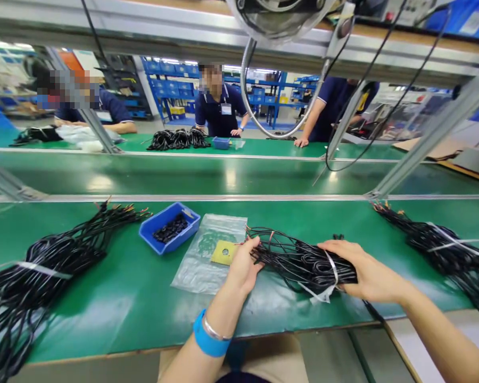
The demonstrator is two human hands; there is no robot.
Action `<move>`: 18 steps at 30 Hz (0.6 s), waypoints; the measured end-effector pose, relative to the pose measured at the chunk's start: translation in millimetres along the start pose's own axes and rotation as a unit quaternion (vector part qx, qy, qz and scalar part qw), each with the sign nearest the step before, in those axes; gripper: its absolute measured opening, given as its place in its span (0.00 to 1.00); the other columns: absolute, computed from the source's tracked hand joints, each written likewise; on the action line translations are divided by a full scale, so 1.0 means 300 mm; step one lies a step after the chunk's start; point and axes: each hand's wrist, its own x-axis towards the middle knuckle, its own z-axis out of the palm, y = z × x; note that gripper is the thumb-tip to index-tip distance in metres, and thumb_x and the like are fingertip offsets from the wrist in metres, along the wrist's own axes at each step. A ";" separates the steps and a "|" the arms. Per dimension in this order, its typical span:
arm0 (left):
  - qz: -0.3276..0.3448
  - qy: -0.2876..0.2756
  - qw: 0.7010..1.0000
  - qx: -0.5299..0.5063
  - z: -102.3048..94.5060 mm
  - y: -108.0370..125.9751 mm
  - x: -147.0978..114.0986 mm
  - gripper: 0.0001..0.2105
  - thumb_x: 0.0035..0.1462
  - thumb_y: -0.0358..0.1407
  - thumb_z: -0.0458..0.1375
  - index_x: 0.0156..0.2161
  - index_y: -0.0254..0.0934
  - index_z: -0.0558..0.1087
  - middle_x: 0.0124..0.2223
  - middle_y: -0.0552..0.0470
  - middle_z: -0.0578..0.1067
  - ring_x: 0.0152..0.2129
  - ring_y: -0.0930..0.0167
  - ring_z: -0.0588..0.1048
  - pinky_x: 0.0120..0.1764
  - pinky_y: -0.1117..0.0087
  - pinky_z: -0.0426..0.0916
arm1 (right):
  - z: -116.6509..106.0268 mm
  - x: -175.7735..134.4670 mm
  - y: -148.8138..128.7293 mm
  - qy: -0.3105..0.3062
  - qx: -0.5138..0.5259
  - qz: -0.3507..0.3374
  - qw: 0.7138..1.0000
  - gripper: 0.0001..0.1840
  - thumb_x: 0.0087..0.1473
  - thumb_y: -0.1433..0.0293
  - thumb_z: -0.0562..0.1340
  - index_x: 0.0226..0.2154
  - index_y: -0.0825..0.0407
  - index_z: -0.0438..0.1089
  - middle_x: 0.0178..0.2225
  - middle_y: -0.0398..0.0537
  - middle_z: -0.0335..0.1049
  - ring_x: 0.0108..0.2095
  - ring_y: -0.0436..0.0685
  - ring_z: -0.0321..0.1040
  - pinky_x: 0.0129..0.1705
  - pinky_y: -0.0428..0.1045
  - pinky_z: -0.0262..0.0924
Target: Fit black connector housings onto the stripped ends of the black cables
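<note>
A bundle of black cables (303,260), bound by a white tie, lies across the green bench in front of me. My left hand (244,266) is closed round its left end, where thin wire ends with reddish tips stick out. The right end of the same bundle is gripped by my right hand (361,271), thumb below and fingers on top. Just left of my left hand, a yellow square piece with a dark round mark (222,252) rests on a clear plastic bag (195,271). Beside the bag stands a blue bin (170,229) holding small black parts.
Larger tied cable bundles lie at the left (59,260) and at the right (443,244). Metal frame posts and a rail (223,198) edge the bench's far side. A ring-shaped metal tube (243,90) hangs overhead. Several people are across the bench near more cables (178,139).
</note>
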 end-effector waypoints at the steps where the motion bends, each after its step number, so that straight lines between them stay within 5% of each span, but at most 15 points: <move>1: 0.003 -0.005 1.000 0.003 -0.010 0.010 -0.014 0.04 0.47 0.32 0.64 0.28 0.34 0.74 0.26 0.53 0.77 0.24 0.71 0.73 0.35 0.69 0.64 | -0.004 -0.001 -0.027 0.018 -0.023 -0.001 1.000 0.41 0.42 0.68 0.63 0.61 0.47 0.57 0.58 0.55 0.63 0.60 0.70 0.58 0.59 0.67 0.55; 4: 0.007 -0.015 1.000 0.008 -0.043 0.026 -0.052 0.06 0.45 0.33 0.66 0.28 0.35 0.73 0.29 0.52 0.78 0.29 0.70 0.74 0.39 0.69 0.64 | 0.029 0.000 -0.167 0.123 -0.078 -0.014 0.989 0.31 0.51 0.62 0.62 0.58 0.47 0.62 0.52 0.58 0.68 0.53 0.70 0.65 0.53 0.66 0.60; 7: 0.017 -0.019 1.000 0.010 -0.080 0.021 -0.081 0.06 0.45 0.32 0.66 0.30 0.36 0.74 0.37 0.49 0.80 0.39 0.65 0.76 0.48 0.65 0.63 | 0.150 0.021 -0.328 0.154 -0.137 -0.060 0.977 0.12 0.57 0.64 0.57 0.41 0.49 0.72 0.33 0.54 0.74 0.32 0.61 0.70 0.36 0.56 0.67; 9: 0.020 -0.005 1.000 0.004 -0.105 0.013 -0.096 0.08 0.45 0.30 0.66 0.34 0.36 0.76 0.46 0.45 0.79 0.51 0.61 0.73 0.55 0.61 0.61 | 0.252 0.050 -0.397 0.126 -0.184 -0.078 0.972 0.13 0.55 0.68 0.57 0.41 0.53 0.72 0.31 0.55 0.75 0.30 0.62 0.70 0.33 0.55 0.67; 12: 0.008 0.016 1.000 -0.016 -0.146 -0.002 -0.120 0.16 0.44 0.28 0.67 0.41 0.35 0.77 0.58 0.39 0.73 0.61 0.56 0.64 0.62 0.58 0.56 | 0.369 0.102 -0.425 0.131 -0.217 -0.029 0.967 0.22 0.50 0.71 0.58 0.49 0.58 0.69 0.42 0.62 0.75 0.43 0.69 0.71 0.41 0.59 0.69; 15: 0.016 -0.011 1.000 -0.014 -0.191 -0.022 -0.143 0.20 0.43 0.29 0.68 0.46 0.34 0.77 0.63 0.37 0.67 0.63 0.54 0.61 0.64 0.56 0.53 | 0.412 0.135 -0.407 0.142 -0.179 0.010 0.974 0.24 0.52 0.73 0.57 0.53 0.57 0.65 0.41 0.62 0.74 0.39 0.66 0.72 0.38 0.58 0.69; 18: 0.034 -0.040 0.999 0.011 -0.237 -0.047 -0.162 0.24 0.44 0.31 0.69 0.50 0.35 0.77 0.65 0.38 0.65 0.63 0.54 0.60 0.65 0.55 0.50 | 0.408 0.142 -0.399 0.153 -0.098 -0.020 0.983 0.20 0.58 0.73 0.53 0.52 0.55 0.64 0.36 0.56 0.74 0.33 0.61 0.71 0.35 0.54 0.67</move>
